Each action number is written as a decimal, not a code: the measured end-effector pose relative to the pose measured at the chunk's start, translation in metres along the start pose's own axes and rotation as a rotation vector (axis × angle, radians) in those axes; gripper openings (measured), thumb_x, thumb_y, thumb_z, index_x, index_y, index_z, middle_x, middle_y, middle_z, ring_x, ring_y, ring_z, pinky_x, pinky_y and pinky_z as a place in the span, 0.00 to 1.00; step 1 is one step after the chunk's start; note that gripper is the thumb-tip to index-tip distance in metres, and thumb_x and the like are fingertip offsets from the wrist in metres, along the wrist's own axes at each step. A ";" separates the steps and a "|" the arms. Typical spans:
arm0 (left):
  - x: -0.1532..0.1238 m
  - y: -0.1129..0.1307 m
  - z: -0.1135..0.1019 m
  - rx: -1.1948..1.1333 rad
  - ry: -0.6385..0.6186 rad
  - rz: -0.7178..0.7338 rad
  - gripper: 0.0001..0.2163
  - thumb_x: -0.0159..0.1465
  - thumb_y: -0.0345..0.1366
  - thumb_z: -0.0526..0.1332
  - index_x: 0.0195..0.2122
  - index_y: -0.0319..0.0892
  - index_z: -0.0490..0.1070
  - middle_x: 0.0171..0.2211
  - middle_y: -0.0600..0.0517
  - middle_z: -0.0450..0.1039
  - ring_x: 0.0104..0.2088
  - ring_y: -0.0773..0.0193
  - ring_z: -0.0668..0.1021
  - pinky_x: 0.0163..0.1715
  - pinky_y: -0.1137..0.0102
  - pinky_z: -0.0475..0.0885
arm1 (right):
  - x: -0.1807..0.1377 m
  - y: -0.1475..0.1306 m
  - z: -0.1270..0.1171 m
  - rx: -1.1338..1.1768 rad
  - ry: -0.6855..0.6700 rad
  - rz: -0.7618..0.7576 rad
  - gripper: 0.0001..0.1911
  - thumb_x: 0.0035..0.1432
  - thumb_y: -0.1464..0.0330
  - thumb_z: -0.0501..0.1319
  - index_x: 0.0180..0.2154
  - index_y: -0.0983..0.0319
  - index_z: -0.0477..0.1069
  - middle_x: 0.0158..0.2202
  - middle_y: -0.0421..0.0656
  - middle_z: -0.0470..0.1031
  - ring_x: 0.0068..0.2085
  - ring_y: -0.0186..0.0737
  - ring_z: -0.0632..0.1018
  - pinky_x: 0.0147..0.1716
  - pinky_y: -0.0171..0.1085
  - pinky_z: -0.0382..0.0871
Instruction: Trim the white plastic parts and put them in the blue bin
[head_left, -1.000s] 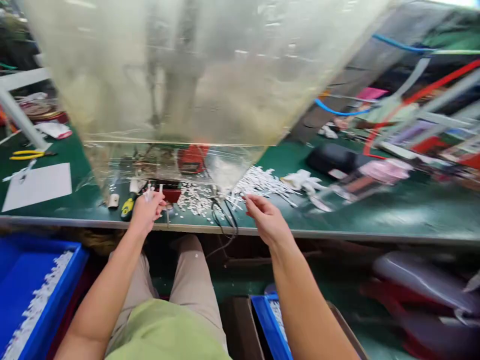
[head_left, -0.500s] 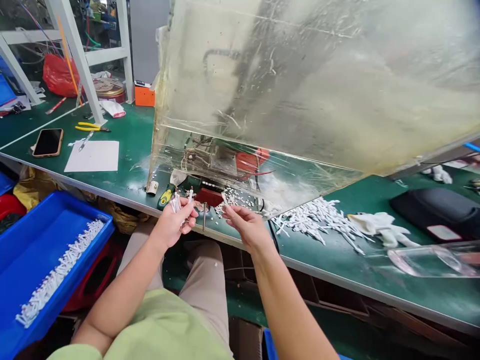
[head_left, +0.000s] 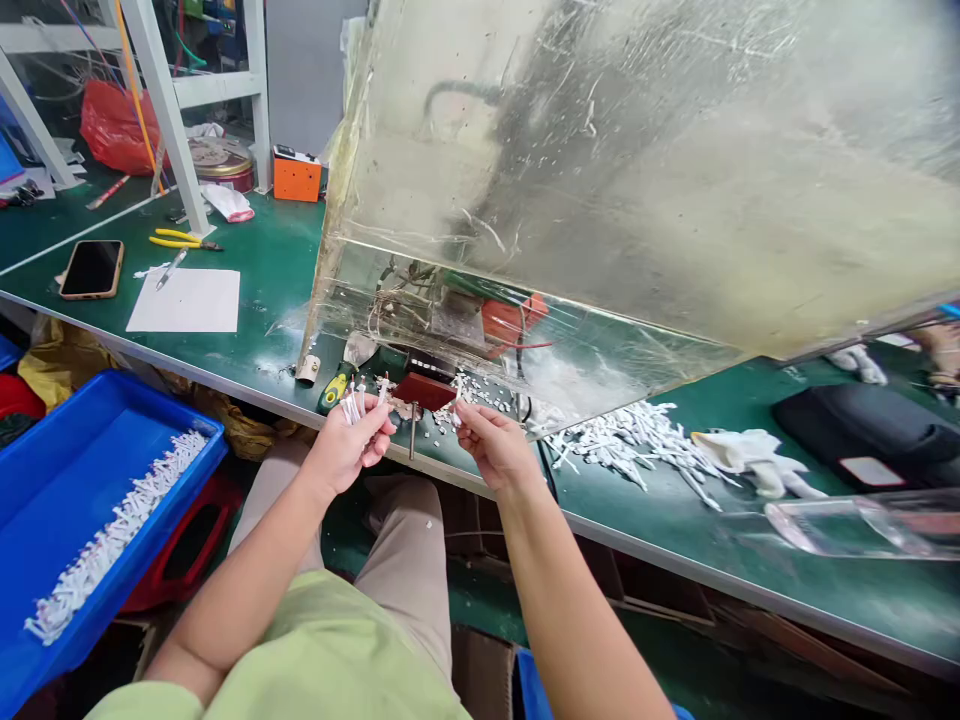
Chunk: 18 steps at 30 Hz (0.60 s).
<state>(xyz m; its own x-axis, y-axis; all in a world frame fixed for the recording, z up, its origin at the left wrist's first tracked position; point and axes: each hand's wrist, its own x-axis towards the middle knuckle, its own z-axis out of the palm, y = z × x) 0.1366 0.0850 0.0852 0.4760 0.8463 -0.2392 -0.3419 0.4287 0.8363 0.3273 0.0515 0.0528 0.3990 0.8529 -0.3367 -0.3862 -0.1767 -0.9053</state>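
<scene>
My left hand is closed round a small bundle of thin white pieces that stick up above its fingers, at the front edge of the green bench. My right hand pinches a single white piece just right of it. Both hands sit in front of a small red block under a large scratched clear plastic shield. Small white bits lie scattered behind the block. A pile of white pieces lies on the bench to the right.
A blue bin with white pieces stands low at the left. On the bench are white paper, a phone, yellow pliers, an orange box, a yellow-handled tool, white gloves and a black pouch.
The view swung left and steadied. My right hand came in from the right toward the left hand and the red block, now pinching one white piece. The left hand keeps its bundle.
</scene>
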 end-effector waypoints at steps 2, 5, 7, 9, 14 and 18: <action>-0.001 0.000 0.000 0.000 0.000 0.007 0.17 0.49 0.43 0.68 0.30 0.39 0.63 0.21 0.57 0.67 0.16 0.76 0.66 0.10 0.81 0.51 | 0.003 -0.001 0.001 0.022 -0.008 0.024 0.23 0.24 0.58 0.76 0.22 0.63 0.73 0.18 0.36 0.65 0.19 0.23 0.63 0.14 0.24 0.57; -0.002 0.000 -0.001 0.004 0.002 0.012 0.17 0.50 0.43 0.68 0.30 0.39 0.63 0.20 0.57 0.67 0.16 0.76 0.65 0.10 0.81 0.51 | 0.008 -0.001 0.004 0.071 -0.010 0.060 0.23 0.22 0.59 0.77 0.21 0.63 0.71 0.18 0.35 0.65 0.18 0.22 0.62 0.14 0.23 0.57; -0.003 0.001 -0.001 0.010 0.003 0.016 0.16 0.50 0.43 0.68 0.30 0.39 0.63 0.20 0.57 0.67 0.16 0.76 0.65 0.10 0.81 0.51 | 0.010 0.000 0.006 0.081 0.000 0.077 0.23 0.23 0.59 0.77 0.21 0.63 0.70 0.17 0.35 0.64 0.18 0.22 0.62 0.13 0.22 0.57; -0.003 0.001 -0.002 0.015 0.003 0.021 0.16 0.50 0.43 0.68 0.30 0.40 0.63 0.20 0.57 0.67 0.16 0.76 0.66 0.10 0.81 0.51 | 0.011 0.000 0.007 0.091 0.016 0.093 0.22 0.25 0.60 0.76 0.20 0.63 0.68 0.16 0.34 0.63 0.18 0.22 0.62 0.13 0.22 0.56; -0.003 0.002 -0.003 0.019 -0.001 0.025 0.16 0.50 0.42 0.68 0.30 0.40 0.62 0.21 0.57 0.67 0.16 0.76 0.66 0.10 0.81 0.51 | 0.013 -0.001 0.007 0.135 0.042 0.121 0.22 0.25 0.63 0.76 0.20 0.63 0.67 0.16 0.34 0.64 0.18 0.22 0.63 0.12 0.22 0.55; -0.004 0.002 -0.002 0.021 -0.005 0.025 0.16 0.50 0.43 0.68 0.30 0.40 0.62 0.20 0.57 0.67 0.15 0.77 0.65 0.09 0.81 0.51 | 0.014 -0.001 0.008 0.142 0.046 0.115 0.21 0.28 0.64 0.75 0.20 0.63 0.66 0.16 0.34 0.63 0.18 0.23 0.63 0.12 0.22 0.55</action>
<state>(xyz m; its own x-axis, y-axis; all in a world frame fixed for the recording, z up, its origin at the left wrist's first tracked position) 0.1324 0.0836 0.0868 0.4718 0.8550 -0.2153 -0.3371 0.4005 0.8520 0.3270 0.0677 0.0509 0.3816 0.8072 -0.4503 -0.5434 -0.1982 -0.8157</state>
